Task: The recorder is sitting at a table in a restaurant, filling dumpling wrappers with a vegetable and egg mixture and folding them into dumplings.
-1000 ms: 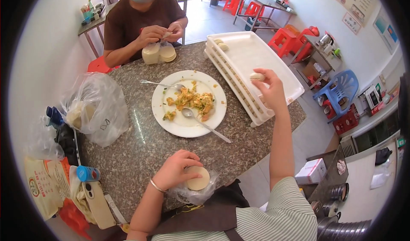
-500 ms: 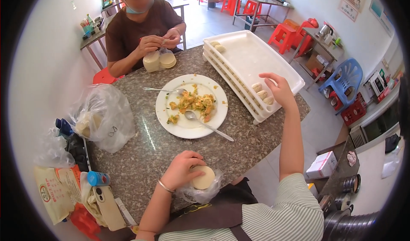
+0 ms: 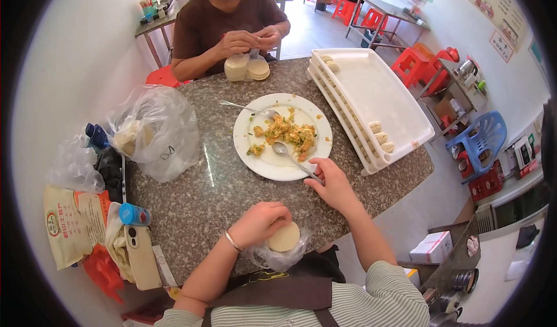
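My left hand [image 3: 261, 224] is closed, its curled fingertips at the edge of a round dough wrapper [image 3: 284, 237]. That wrapper rests on a clear plastic bag [image 3: 278, 258] near the table's front edge. My right hand [image 3: 333, 186] has its thumb and fingers around the handle of a metal spoon [image 3: 295, 160]. The spoon's bowl lies in the orange and green filling [image 3: 291, 134] on a white plate [image 3: 249, 160]. A second spoon [image 3: 246, 108] leans on the plate's far left side.
Right of the plate stands a stack of white trays [image 3: 377, 89], with several dumplings [image 3: 380, 137] on top. Across the table a person [image 3: 223, 31] handles dough beside wrapper stacks [image 3: 246, 69]. A plastic bag [image 3: 162, 133], a phone [image 3: 142, 257] and a blue-lidded container [image 3: 134, 214] line the left side.
My right hand has come from above the tray's dumplings down to the spoon handle and closed on it. My left hand stays at the wrappers. The whole view has shifted slightly.
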A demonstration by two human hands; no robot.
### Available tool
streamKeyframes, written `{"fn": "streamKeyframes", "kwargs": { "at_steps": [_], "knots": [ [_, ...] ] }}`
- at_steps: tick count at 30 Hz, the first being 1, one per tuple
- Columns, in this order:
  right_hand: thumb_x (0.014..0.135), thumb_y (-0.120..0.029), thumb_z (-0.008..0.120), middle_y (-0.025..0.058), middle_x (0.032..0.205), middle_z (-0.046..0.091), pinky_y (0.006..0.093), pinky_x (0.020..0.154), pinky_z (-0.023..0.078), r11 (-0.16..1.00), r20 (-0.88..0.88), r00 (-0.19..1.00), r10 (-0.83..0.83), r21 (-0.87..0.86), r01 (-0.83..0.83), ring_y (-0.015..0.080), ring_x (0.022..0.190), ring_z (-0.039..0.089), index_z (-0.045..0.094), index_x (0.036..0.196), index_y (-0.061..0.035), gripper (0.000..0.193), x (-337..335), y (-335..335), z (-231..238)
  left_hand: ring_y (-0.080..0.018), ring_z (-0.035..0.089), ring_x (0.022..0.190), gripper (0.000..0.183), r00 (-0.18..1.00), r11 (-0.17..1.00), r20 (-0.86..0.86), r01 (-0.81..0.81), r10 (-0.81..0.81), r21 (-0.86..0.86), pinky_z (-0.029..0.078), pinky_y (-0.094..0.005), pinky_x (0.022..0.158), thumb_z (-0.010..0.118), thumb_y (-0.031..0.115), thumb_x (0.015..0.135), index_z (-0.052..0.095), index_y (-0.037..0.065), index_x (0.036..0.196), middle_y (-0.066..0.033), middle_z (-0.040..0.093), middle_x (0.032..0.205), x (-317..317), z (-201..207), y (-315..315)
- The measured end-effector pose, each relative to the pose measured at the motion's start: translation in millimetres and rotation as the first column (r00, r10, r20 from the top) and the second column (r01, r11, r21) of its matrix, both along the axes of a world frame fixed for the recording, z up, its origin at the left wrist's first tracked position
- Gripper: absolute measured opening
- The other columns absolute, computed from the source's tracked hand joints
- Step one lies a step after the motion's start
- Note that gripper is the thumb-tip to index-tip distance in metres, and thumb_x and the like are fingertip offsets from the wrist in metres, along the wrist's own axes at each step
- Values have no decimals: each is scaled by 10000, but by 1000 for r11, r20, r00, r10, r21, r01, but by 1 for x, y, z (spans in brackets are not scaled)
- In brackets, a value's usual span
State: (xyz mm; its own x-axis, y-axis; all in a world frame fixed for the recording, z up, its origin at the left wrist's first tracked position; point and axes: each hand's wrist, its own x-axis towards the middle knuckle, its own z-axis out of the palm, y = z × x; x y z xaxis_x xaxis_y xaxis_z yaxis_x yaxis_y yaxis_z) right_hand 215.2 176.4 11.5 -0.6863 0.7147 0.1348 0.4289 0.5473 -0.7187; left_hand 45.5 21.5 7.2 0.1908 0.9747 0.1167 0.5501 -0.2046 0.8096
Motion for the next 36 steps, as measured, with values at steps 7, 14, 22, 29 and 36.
{"fn": "streamKeyframes", "kwargs": {
  "at_steps": [7,14,22,29,36],
  "knots": [
    [822,-88,627,121,866,578,396,665,491,989,-13,1000,26,149,-24,289,737,602,575,1093,-73,277,-11,-1,-4,-162,632,807,51,936,983,350,27,39,-182,487,-278,746,599,76,864,585,27,874,-64,652,853,3,12,-7],
    [859,-51,579,159,835,654,321,612,488,978,-184,961,-204,14,210,232,675,635,651,1052,-24,207,25,-4,3,-128,635,800,52,883,992,454,-88,119,-87,499,-262,726,608,66,870,601,18,885,-58,654,831,0,13,-6],
    [863,-40,569,169,849,654,316,626,483,979,-110,974,-198,19,201,250,692,632,645,1056,-7,210,29,-18,4,-177,650,743,98,934,922,-35,-343,354,181,506,-272,675,624,50,833,659,39,923,-89,661,801,1,16,-3],
    [866,-41,562,180,858,650,327,652,488,990,-80,988,-132,41,135,286,710,635,640,1057,7,213,21,-18,1,-127,632,795,165,710,924,611,-369,350,-100,520,-262,651,564,78,902,602,21,1052,-66,650,898,3,6,-4],
    [873,-46,550,205,801,630,352,632,481,991,-40,991,-130,-41,129,303,690,631,646,1034,4,194,18,-24,9,-151,623,924,321,204,876,855,-197,477,-441,538,-285,759,546,51,904,464,29,1214,-87,614,1052,-7,5,-1]
  ]
}}
